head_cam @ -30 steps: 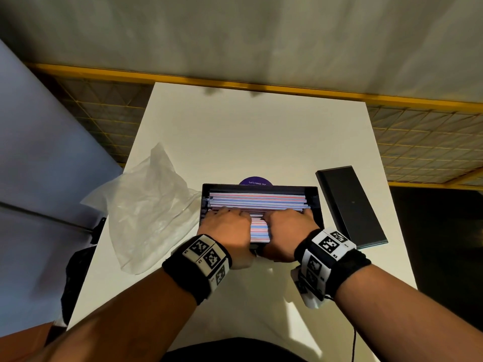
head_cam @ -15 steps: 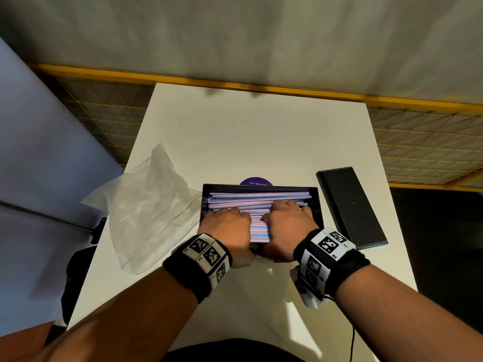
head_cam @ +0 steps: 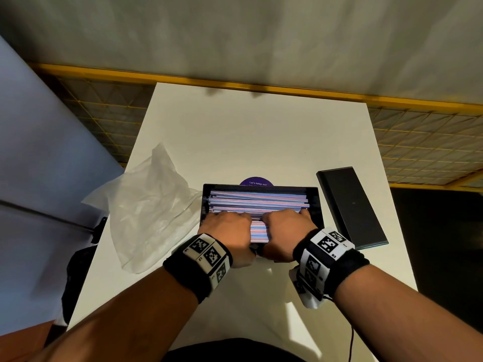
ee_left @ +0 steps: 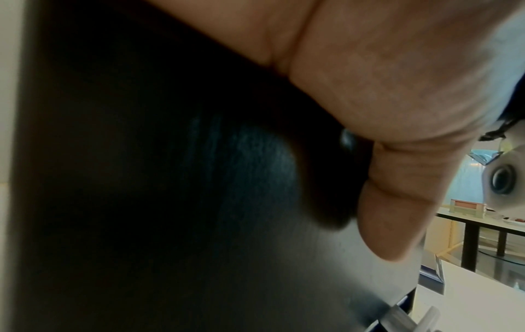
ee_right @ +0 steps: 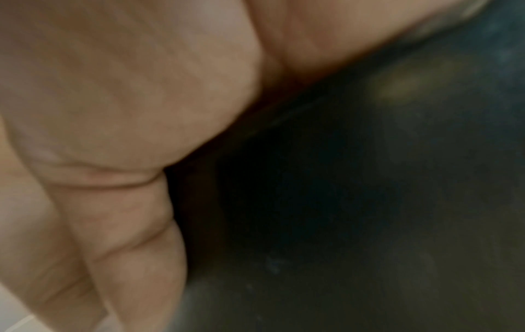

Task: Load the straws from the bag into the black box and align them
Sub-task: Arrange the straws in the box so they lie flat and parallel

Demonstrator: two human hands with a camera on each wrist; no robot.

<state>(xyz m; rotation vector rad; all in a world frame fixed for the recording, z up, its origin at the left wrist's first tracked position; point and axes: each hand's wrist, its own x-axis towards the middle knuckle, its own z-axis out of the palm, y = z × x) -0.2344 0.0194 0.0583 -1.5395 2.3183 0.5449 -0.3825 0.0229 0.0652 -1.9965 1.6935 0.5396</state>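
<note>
The black box [head_cam: 315, 205] is sitting in the middle of the white table [head_cam: 248, 142], toward the near side. It is holding a thick pile of pink, blue and white straws [head_cam: 257, 201], all lying flat and running from left to right. Both hands are reaching into the near part of the box, side by side. The left hand [head_cam: 226, 229] is resting on the left part of the pile, and the right hand [head_cam: 286, 229] is resting on the right part. A strip of straws is showing in the gap between them. The fingers are lying on top of the straws and bending down a little at the tips, so the hands are pressing on the pile and not pinching any straw. In the left wrist view, the thumb [ee_left: 397, 213] is lying against the dark near wall of the box. The right wrist view is showing a blurry thumb beside the same dark wall. The clear plastic bag [head_cam: 151, 207] is lying crumpled on the table just left of the box, touching its left side. A flat black lid [head_cam: 350, 205] is lying on the table just right of the box. A round purple sticker [head_cam: 257, 181] is peeking out from behind the far wall of the box.
</note>
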